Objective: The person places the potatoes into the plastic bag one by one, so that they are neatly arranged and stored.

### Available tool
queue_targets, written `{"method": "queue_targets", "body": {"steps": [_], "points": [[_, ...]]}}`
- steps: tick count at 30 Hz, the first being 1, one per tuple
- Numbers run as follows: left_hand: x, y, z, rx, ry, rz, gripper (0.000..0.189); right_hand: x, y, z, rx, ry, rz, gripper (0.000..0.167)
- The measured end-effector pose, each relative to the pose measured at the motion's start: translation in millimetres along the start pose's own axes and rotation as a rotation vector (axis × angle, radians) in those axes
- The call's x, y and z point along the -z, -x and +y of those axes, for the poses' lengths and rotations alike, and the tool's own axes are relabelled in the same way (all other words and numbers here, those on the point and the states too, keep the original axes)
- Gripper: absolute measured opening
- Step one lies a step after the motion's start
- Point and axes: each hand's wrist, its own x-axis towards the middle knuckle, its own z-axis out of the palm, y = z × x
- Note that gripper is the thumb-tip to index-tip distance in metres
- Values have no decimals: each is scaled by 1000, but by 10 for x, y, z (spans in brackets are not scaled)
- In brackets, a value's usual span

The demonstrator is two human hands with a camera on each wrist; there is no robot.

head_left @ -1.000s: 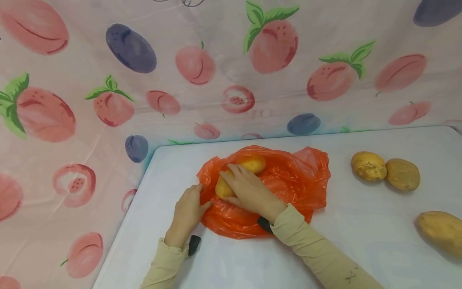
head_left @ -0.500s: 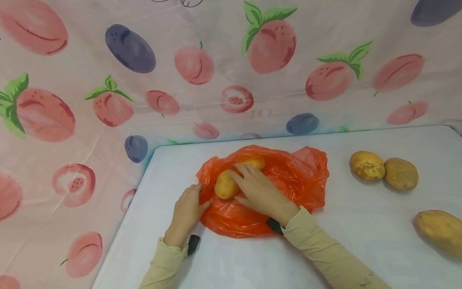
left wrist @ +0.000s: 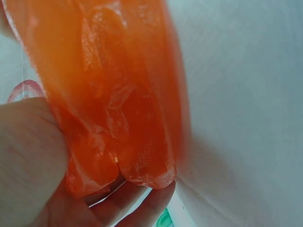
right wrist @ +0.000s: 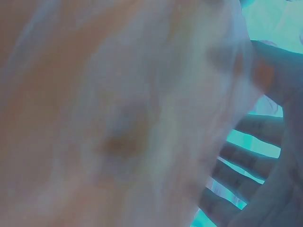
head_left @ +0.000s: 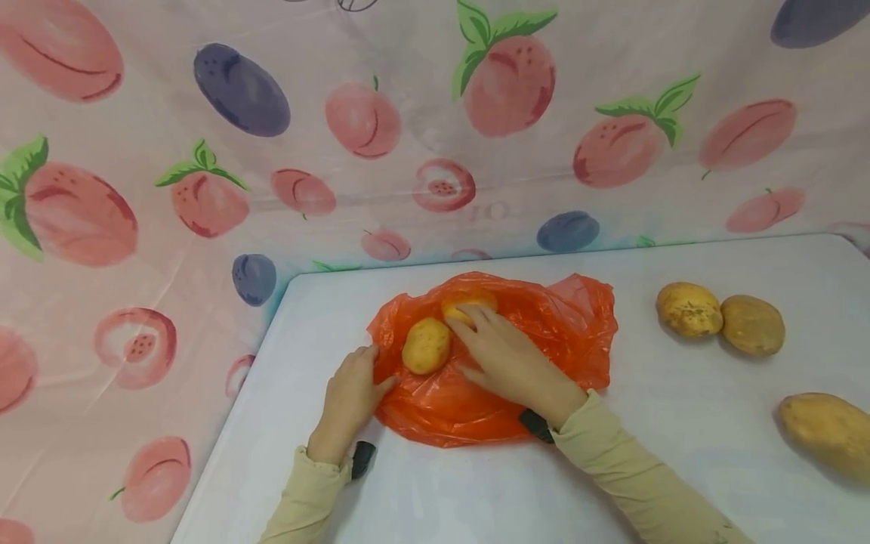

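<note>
In the head view an orange-red plastic bag (head_left: 537, 332) lies spread and crumpled on the white table. Two potatoes rest in it: one nearer potato (head_left: 426, 346) at its left and a second potato (head_left: 469, 302) behind. My left hand (head_left: 350, 397) holds the bag's left edge; in the left wrist view its fingers (left wrist: 142, 208) curl beneath the orange film. Over the middle of the bag is my right hand (head_left: 513, 363), its fingers spread and overlapping the rear potato's front. The right wrist view shows those separated fingers (right wrist: 251, 161) beside blurred, pale film.
Toward the right of the table sit two potatoes side by side, a yellow one (head_left: 689, 310) and a browner one (head_left: 752, 325). A larger potato (head_left: 825, 434) lies near the right edge. A fruit-print cloth (head_left: 408, 98) hangs behind the white table (head_left: 680, 438).
My right hand has let go of the nearer potato and drawn back to the right, uncovering it. My left hand stays at the bag's edge.
</note>
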Motion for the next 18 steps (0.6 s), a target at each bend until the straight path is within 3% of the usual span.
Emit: {"method": "queue_targets", "body": {"steps": [7,18], "points": [[-7,1,-8,-12,-12,11,66,20,69,106,14,-7,49,71],[-1,5,-3,-9,-12,7,66,71,188,306,-18,34,35,72]]}}
